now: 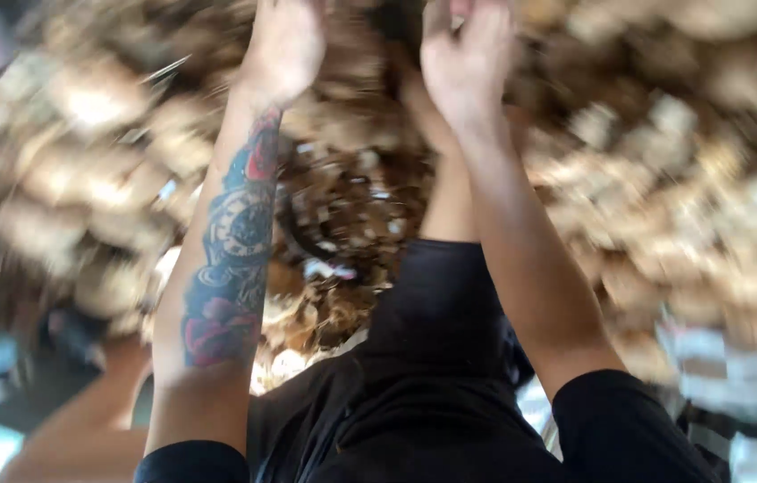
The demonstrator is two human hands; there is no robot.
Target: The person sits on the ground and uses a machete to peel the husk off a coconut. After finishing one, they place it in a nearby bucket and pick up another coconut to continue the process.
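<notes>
The view is heavily blurred by motion. Both my arms reach forward toward a big heap of tan and brown lumps [110, 179]. My left hand [284, 45], on a forearm with a colourful tattoo, sits at the top edge over the heap with its fingers cut off by the frame. My right hand [468, 58] is beside it at the top, fingers curled; whether it holds anything is unclear. Between my arms stands a person in a black shirt [436, 358], whose raised arm [445, 188] also reaches toward the heap, close to my right wrist.
The lumpy heap fills the whole background, also at the right [682, 179]. A bare arm [83, 420], apparently that person's too, shows at the lower left. Striped white and blue shapes [736, 367] lie blurred at the lower right.
</notes>
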